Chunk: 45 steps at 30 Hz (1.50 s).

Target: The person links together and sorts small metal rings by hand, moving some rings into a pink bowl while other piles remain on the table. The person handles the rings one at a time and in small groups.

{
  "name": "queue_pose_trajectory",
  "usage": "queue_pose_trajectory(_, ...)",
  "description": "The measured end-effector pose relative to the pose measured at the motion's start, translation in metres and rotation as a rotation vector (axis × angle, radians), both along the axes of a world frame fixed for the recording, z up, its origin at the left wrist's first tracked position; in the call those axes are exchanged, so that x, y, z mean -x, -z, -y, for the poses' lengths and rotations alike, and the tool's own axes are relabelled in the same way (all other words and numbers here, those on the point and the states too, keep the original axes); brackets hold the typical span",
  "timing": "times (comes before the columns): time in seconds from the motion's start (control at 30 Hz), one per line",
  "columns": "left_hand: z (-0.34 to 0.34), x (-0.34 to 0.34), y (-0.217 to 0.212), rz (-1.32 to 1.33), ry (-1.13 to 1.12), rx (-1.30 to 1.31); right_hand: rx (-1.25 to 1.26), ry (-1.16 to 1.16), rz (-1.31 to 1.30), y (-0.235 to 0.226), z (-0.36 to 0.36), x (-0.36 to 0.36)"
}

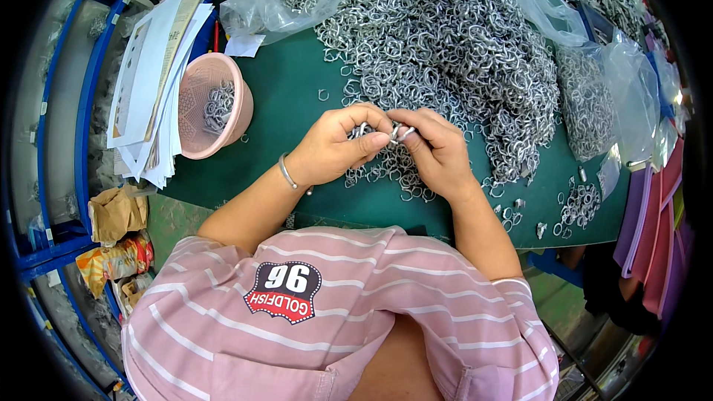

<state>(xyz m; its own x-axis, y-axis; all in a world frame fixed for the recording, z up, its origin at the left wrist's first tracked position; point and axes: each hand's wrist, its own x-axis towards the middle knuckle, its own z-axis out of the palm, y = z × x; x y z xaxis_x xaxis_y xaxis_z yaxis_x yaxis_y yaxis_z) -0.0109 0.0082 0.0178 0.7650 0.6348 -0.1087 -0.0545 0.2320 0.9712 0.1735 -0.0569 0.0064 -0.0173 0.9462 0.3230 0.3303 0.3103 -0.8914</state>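
Observation:
My left hand and my right hand meet over the near side of a green table. Both are closed, thumbs against fingers, on small silvery metal rings at the fingertips. The fingers partly cover these rings, so their exact number and shape cannot be made out. Just beyond my hands spreads a large heap of similar open-looking metal rings, with loose ones lying under and around my fingers.
To the left, a pink plastic basket holds some rings, beside stacked papers. Clear plastic bags lie at the back. A filled bag of rings and a small ring group are at right. Blue shelving stands far left.

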Motion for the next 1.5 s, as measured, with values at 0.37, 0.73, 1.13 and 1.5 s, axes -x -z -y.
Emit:
queue_pose_trajectory(0.37, -0.003, -0.001, 0.002, -0.105, -0.162, -0.710, 0.330, 0.042, -0.715, 0.011, 0.002, 0.003)
queue_pose_trajectory(0.73, 0.004, -0.012, -0.004, -0.090, -0.298, -0.654, 0.288, -0.010, -0.604, 0.007, 0.002, -0.002)
queue_pose_trajectory(1.13, 0.006, -0.013, -0.006, -0.079, -0.259, -0.633, 0.058, 0.148, -0.378, 0.010, 0.004, 0.006)
queue_pose_trajectory(1.5, 0.013, -0.020, -0.001, -0.080, -0.255, -0.669, -0.190, 0.317, -0.168, 0.011, 0.005, 0.013)
